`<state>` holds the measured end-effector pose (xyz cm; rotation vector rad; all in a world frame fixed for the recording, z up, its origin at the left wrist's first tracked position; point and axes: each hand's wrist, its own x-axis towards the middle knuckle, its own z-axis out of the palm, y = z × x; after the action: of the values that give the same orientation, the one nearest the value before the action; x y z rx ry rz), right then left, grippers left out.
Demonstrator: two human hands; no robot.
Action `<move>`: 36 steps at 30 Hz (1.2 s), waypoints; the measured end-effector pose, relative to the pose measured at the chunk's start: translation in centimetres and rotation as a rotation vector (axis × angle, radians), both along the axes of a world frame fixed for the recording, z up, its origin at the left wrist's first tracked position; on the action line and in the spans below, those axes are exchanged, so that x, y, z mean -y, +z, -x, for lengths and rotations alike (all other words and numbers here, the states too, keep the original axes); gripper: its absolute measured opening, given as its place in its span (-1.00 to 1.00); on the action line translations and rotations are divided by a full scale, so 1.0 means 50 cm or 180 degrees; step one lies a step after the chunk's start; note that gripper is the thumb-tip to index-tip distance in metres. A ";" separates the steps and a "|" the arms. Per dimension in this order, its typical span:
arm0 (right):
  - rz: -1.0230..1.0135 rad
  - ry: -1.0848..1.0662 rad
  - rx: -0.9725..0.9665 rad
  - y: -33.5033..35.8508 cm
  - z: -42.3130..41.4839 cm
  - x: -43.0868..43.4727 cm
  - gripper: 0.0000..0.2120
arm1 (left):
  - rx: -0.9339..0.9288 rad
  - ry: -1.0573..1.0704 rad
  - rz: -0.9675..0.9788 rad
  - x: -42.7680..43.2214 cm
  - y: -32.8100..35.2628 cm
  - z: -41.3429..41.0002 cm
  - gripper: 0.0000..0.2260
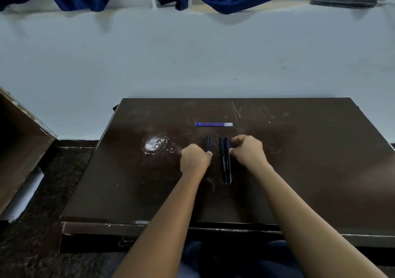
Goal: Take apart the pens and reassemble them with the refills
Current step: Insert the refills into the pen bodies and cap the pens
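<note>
Lone pen: black with a blue streak, long axis near-to-far, far end pointing away from the person; left hand clenched around its near part, only the far stub showing past the fist. Pen pair: two slim black barrels with pale lettering, side by side and touching, parallel to the lone pen, just right of it at table centre; right hand with fingers curled, thumb and fingertip pinching the far part of the right barrel. Refills: thin blue tubes, clear ends to the right, long axis left-to-right, lying beyond the pens, apart from them; table dark brown, scratched, with a worn white patch left of the hands.
</note>
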<state>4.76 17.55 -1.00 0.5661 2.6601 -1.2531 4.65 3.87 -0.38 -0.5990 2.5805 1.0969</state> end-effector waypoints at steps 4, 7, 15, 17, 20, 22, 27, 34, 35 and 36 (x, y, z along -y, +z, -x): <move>-0.0193 0.0166 0.0076 -0.022 -0.002 0.007 -0.60 | 0.0012 -0.0221 0.0109 -0.020 -0.037 -0.013 -0.81; -0.0272 0.0235 0.0120 -0.029 -0.003 0.014 -0.56 | -0.0100 -0.0319 0.0136 -0.028 -0.034 -0.019 -0.81; -0.0359 0.0261 0.0103 -0.039 -0.008 0.024 -0.58 | -0.0498 -0.0648 0.0285 -0.036 -0.041 -0.025 -0.79; -0.0340 0.0267 0.0097 -0.040 -0.009 0.024 -0.59 | -0.0543 -0.0699 0.0293 -0.039 -0.039 -0.025 -0.78; -0.0310 0.0270 0.0057 -0.041 -0.010 0.023 -0.63 | -0.0567 -0.0755 0.0263 -0.043 -0.040 -0.024 -0.74; -0.0311 0.0267 0.0017 -0.042 -0.010 0.023 -0.64 | -0.0565 -0.0786 0.0295 -0.046 -0.040 -0.023 -0.73; -0.0250 0.0204 -0.0042 -0.048 -0.010 0.024 -0.62 | -0.0569 -0.0802 0.0380 -0.045 -0.045 -0.019 -0.72; -0.0152 0.0147 -0.0068 -0.053 -0.008 0.030 -0.53 | -0.0604 -0.0841 0.0459 -0.043 -0.054 -0.013 -0.72; -0.0153 0.0148 -0.0085 -0.054 -0.006 0.032 -0.54 | -0.0609 -0.0839 0.0479 -0.042 -0.054 -0.011 -0.72; -0.0154 0.0151 -0.0103 -0.055 -0.005 0.035 -0.54 | -0.0607 -0.0836 0.0509 -0.040 -0.053 -0.010 -0.73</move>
<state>5.02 15.83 -3.75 0.4902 2.7201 -1.1983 5.16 5.89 -3.03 -0.1854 2.8280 0.9065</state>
